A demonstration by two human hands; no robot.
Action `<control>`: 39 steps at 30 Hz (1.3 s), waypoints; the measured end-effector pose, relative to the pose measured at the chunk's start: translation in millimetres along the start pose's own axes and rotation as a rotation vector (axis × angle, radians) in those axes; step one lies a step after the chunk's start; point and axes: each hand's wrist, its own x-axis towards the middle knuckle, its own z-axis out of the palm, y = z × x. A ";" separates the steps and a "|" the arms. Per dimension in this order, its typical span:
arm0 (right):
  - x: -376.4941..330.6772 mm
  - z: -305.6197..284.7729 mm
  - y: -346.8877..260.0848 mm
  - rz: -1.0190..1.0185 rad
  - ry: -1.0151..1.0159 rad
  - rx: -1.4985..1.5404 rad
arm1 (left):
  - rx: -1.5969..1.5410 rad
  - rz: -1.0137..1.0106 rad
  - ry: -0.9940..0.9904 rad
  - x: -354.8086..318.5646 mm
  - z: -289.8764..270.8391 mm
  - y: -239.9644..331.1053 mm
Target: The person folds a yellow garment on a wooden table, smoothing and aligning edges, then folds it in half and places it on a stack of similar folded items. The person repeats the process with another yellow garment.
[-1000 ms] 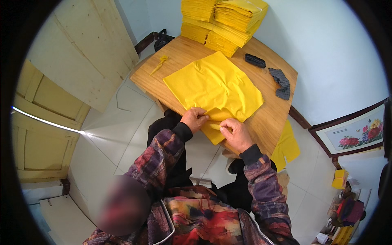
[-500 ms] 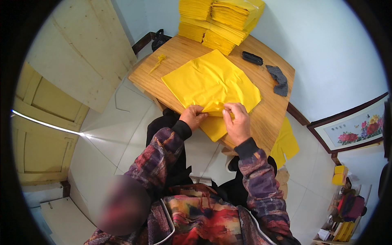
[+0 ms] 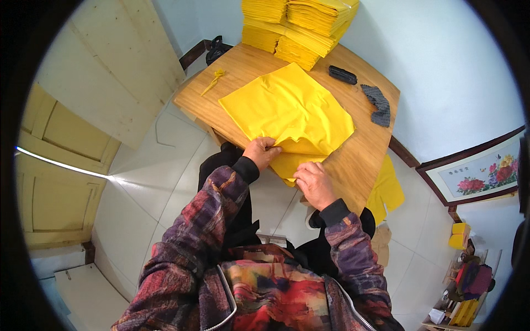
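Observation:
A thin yellow sheet, cloth-like and wrinkled, lies across the wooden table and reaches over its near edge. A fold runs along its near side, with a smaller flap of the same yellow below it. My left hand pinches the sheet at the left end of this fold. At the flap's lower right edge, my right hand is closed with its fingertips on the yellow material. The parts under my fingers are hidden.
Tall stacks of folded yellow sheets stand at the table's back. A twisted yellow strip lies at left; a black case and a grey knitted piece lie at right. More yellow material hangs beside the table's right side.
My right hand has moved down from the fold to the flap's lower edge, and the lifted bit of sheet has settled. My left hand has stayed nearly in place.

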 end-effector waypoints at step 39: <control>39.6 -112.3 274.4 0.868 0.015 -0.469 | 0.291 0.119 0.047 -9.7 -8.0 26.3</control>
